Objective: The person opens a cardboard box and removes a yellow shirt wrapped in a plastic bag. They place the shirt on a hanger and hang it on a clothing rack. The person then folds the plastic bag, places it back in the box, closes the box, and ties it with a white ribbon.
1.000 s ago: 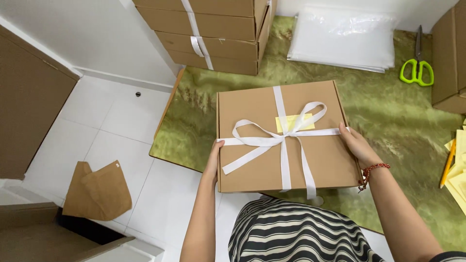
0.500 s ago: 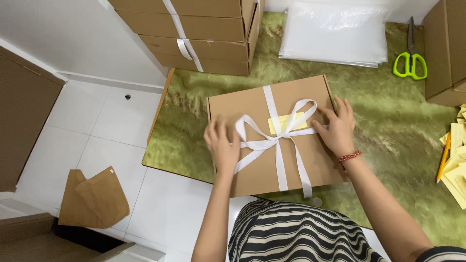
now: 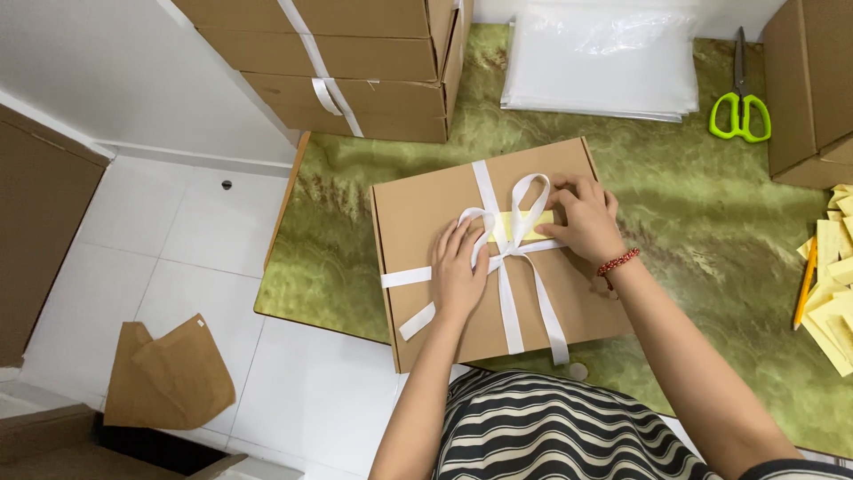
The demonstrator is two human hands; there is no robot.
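A flat brown cardboard box [image 3: 426, 213] lies on a green marbled tabletop [image 3: 711, 231], tied with a white ribbon [image 3: 506, 293] in a bow. A pale yellow note [image 3: 526, 222] is tucked under the bow. My left hand [image 3: 458, 271] rests flat on the lid just left of the knot, fingers touching the ribbon. My right hand [image 3: 582, 222], with a red bead bracelet at the wrist, pinches the right bow loop and the note's edge.
Stacked ribbon-tied cardboard boxes [image 3: 355, 62] stand at the back left. Clear plastic bags [image 3: 604, 58] and green-handled scissors [image 3: 739, 107] lie behind. More boxes [image 3: 813, 84] stand at right, yellow notes and a pencil [image 3: 831, 293] beside them. Brown paper [image 3: 169, 373] lies on the white floor.
Both hands moved from the box's front corners up onto the lid, closing in on the bow. The box has shifted slightly and sits turned a little.
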